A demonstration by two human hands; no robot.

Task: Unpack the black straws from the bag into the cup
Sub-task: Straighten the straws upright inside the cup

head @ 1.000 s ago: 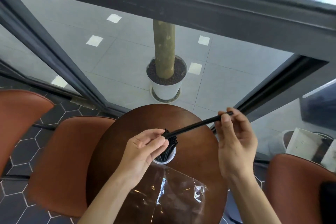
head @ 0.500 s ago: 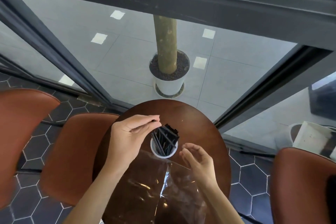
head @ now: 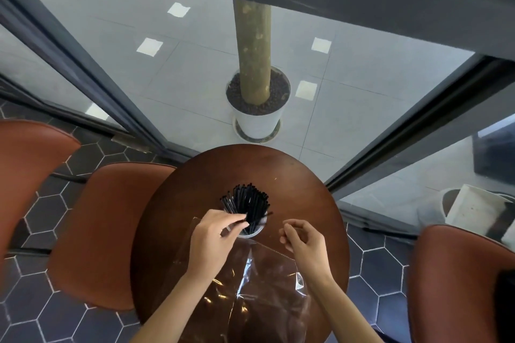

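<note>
A bunch of black straws [head: 246, 202] stands fanned out in a small clear cup [head: 252, 232] on the round dark wooden table [head: 306, 203]. My left hand [head: 214, 239] is at the cup's near left side, its fingertips pinched on one straw lying across the cup. My right hand [head: 305, 238] hovers just right of the cup with fingers loosely curled and nothing in them. The clear plastic bag [head: 259, 295] lies flat and crumpled on the near part of the table, under my forearms.
Brown leather chairs stand at the left [head: 106, 231], far left [head: 25, 175] and right [head: 457, 281] of the table. Behind it, a glass wall with dark frames shows a potted tree trunk in a white pot [head: 257, 117].
One second ago my right hand held a straw high at the right, feeding it to the cup. It has since let go and dropped beside the cup; my left hand moved lower onto the straws.
</note>
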